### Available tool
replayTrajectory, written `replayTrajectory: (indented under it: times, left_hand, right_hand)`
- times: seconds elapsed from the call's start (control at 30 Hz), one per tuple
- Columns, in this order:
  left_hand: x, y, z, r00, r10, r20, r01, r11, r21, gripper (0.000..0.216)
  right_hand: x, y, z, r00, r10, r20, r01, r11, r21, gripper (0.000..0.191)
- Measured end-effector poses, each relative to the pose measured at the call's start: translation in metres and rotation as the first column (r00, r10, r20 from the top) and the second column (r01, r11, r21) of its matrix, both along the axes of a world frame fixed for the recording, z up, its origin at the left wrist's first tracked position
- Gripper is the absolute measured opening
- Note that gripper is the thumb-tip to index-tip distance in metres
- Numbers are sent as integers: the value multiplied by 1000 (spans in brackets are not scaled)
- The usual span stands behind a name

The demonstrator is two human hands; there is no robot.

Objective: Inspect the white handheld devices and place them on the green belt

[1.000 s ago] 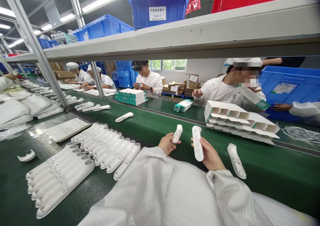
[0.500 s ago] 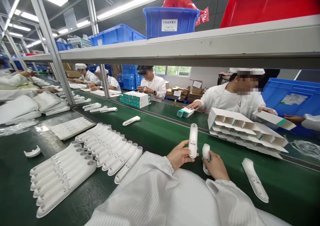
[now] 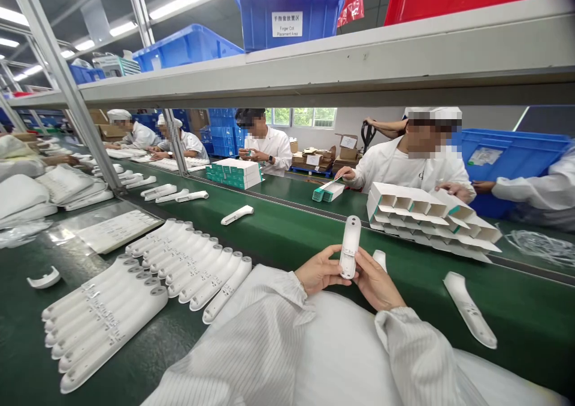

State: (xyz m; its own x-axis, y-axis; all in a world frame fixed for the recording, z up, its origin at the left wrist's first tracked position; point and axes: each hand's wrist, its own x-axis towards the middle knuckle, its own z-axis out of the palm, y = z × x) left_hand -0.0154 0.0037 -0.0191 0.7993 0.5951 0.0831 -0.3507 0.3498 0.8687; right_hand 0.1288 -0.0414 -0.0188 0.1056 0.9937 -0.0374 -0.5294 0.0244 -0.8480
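Observation:
My left hand point(image 3: 320, 270) grips the lower end of a long white plastic thermometer body point(image 3: 350, 245), which stands upright above the green belt. My right hand point(image 3: 375, 284) touches the same body from the right and also holds a small white cover piece point(image 3: 380, 259) that pokes up behind its fingers. Both sleeves are white and striped. Another white thermometer body point(image 3: 469, 309) lies on the belt to the right of my hands.
Two rows of several white shells point(image 3: 188, 265) lie at my left on the green table point(image 3: 287, 232). Open white cartons point(image 3: 426, 217) are stacked across the belt, where co-workers in white coats sit. A shelf point(image 3: 314, 73) with blue bins point(image 3: 287, 17) runs overhead.
The long body went from my right hand to my left hand and now stands upright. The small cover piece went to my right hand. Both hands have come together on the body.

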Motion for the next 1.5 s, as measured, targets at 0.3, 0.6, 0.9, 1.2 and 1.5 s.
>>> replayTrajectory:
  times: [0.3,0.6,0.9,1.2,1.5]
  left_hand:
    - [2,0,-2,998,16,-66,-11,998,67,73]
    - [15,4,-12,844,480,-239,-397,859,324,66]
    - [5,11,-2,727,574,-378,-628,778,-25,30]
    - [8,8,-9,728,552,-406,-580,812,63,19]
    - [11,8,-20,732,532,-426,-529,838,137,16]
  right_hand:
    - [4,2,-1,997,-22,-69,25,999,41,34]
    - [0,4,1,984,-41,-174,22,994,-109,24]
    - [5,-4,12,996,47,-77,-53,996,-72,31]
    - [8,8,-14,674,-289,680,379,925,18,68]
    - [53,26,-56,-74,-30,997,303,952,51,58]
